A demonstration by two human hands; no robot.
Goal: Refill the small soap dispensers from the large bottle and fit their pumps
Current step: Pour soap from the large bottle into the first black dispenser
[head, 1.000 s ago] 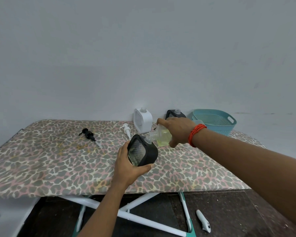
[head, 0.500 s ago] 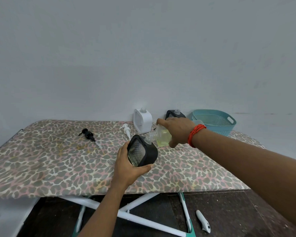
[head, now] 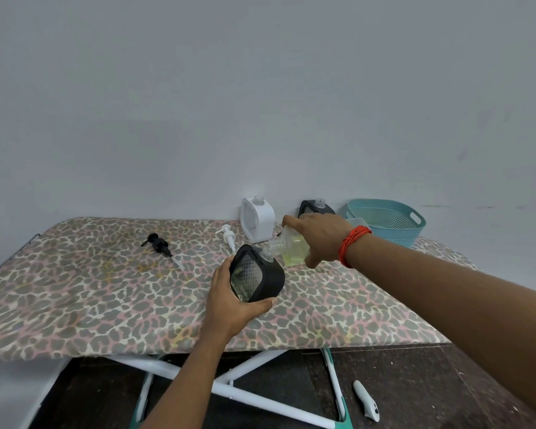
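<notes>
My left hand (head: pixel 229 301) grips a black soap dispenser (head: pixel 257 278) with a clear patterned window, tilted above the table. My right hand (head: pixel 317 235) holds the large clear bottle (head: pixel 293 250) of yellow-green soap tipped on its side, its neck meeting the dispenser's open mouth. A white dispenser (head: pixel 258 222) and a second black dispenser (head: pixel 314 207) stand pumpless at the back by the wall. A white pump (head: pixel 228 238) and a black pump (head: pixel 160 244) lie loose on the table.
The table (head: pixel 90 298) has a leopard-print cover and white crossed legs. A teal basket (head: pixel 387 221) sits at the back right corner. A white object (head: pixel 365 400) lies on the dark floor below the front edge.
</notes>
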